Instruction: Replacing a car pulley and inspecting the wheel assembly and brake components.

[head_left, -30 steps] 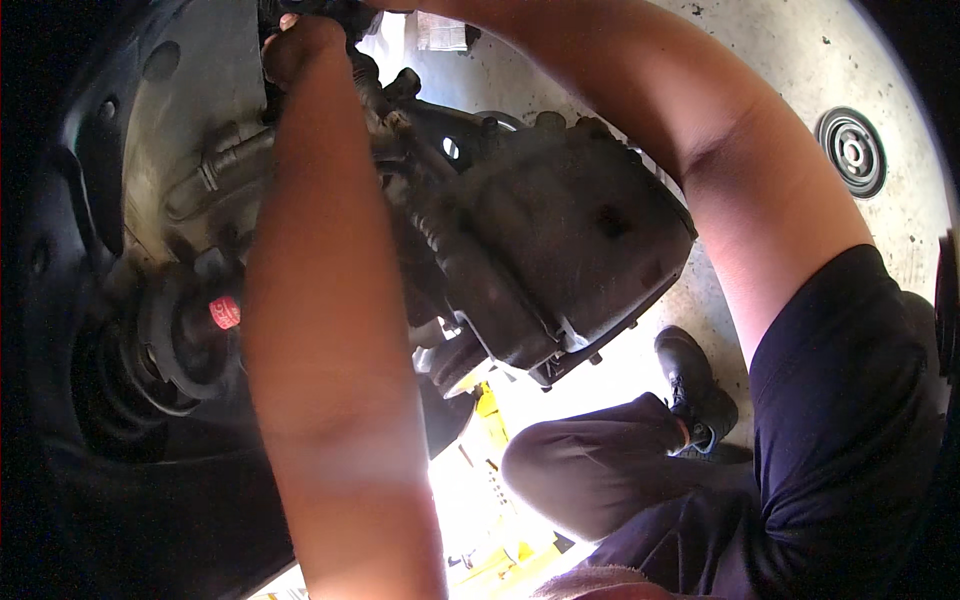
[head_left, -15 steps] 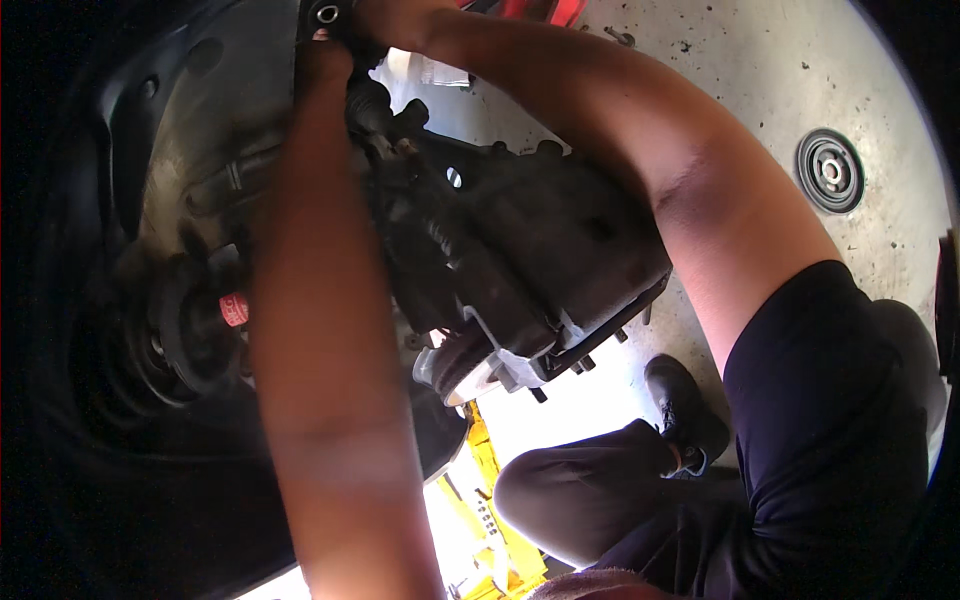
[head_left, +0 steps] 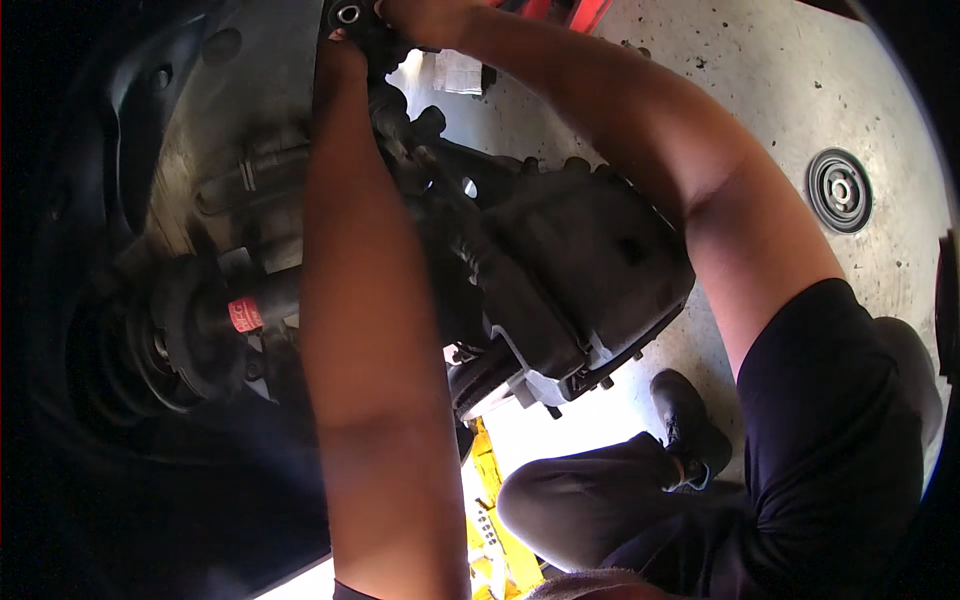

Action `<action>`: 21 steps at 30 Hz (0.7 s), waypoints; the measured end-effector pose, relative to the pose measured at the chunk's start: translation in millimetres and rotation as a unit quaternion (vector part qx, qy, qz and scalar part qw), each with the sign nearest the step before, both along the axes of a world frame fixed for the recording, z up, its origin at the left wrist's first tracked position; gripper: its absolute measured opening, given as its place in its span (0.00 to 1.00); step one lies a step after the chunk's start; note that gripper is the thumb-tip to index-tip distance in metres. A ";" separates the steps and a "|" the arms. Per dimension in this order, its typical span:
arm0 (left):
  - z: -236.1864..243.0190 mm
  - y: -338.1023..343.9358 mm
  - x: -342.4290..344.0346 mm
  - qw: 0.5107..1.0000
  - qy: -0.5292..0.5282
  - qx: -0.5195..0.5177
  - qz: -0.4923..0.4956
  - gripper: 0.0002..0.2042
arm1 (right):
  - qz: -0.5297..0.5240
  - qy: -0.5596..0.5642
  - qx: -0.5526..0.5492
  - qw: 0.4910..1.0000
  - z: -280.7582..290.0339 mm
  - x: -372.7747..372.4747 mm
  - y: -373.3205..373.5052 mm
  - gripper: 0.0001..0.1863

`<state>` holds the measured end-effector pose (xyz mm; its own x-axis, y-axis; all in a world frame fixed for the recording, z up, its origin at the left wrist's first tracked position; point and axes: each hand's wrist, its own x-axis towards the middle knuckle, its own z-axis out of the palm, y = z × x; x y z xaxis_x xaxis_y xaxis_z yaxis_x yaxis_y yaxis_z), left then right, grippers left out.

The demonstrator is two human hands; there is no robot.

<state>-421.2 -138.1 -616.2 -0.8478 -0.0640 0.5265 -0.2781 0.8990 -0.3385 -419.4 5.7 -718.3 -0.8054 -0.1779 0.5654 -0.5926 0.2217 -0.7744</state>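
Observation:
Both my arms reach up past the car's underside parts to a dark bracket with a metal ring [head_left: 349, 14] at the top of the view. My left hand [head_left: 342, 58] grips its lower edge, thumb tip showing. My right hand [head_left: 404, 20] is closed at its right side, fingers partly hidden. Below are a large dark housing [head_left: 590, 265], hoses and a joint [head_left: 405, 130]. At left, a shaft with a red label [head_left: 245, 313] runs behind my left forearm toward a round hub [head_left: 190, 335].
A dark wheel-well liner [head_left: 130, 120] curves along the left. On the speckled floor lie a black pulley [head_left: 840, 190] and a pale block [head_left: 457, 72]. Red equipment [head_left: 585, 12] is at the top and a yellow lift part [head_left: 487, 455] below. My bent knee [head_left: 560, 495] and shoe [head_left: 680, 410] show below.
The whole view has shifted down and rightward, bringing the ringed bracket and red equipment into sight. My left forearm appears further right. Both hands remain up at the top.

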 end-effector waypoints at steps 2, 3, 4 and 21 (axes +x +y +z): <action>2.1 26.7 17.8 0.992 -0.051 0.084 0.076 0.28 | -0.017 -0.044 0.023 0.999 3.4 8.4 3.8 0.15; 13.7 23.3 25.8 0.993 -0.061 0.093 0.030 0.27 | -0.021 -0.047 0.008 0.999 16.3 12.1 -1.6 0.15; 21.4 21.6 30.3 0.992 -0.074 0.105 -0.018 0.27 | -0.018 -0.042 0.002 0.999 22.5 12.7 -0.7 0.15; 23.6 -5.7 14.0 0.987 -0.153 0.041 0.034 0.21 | -0.029 0.055 0.022 0.998 13.6 10.8 -16.1 0.12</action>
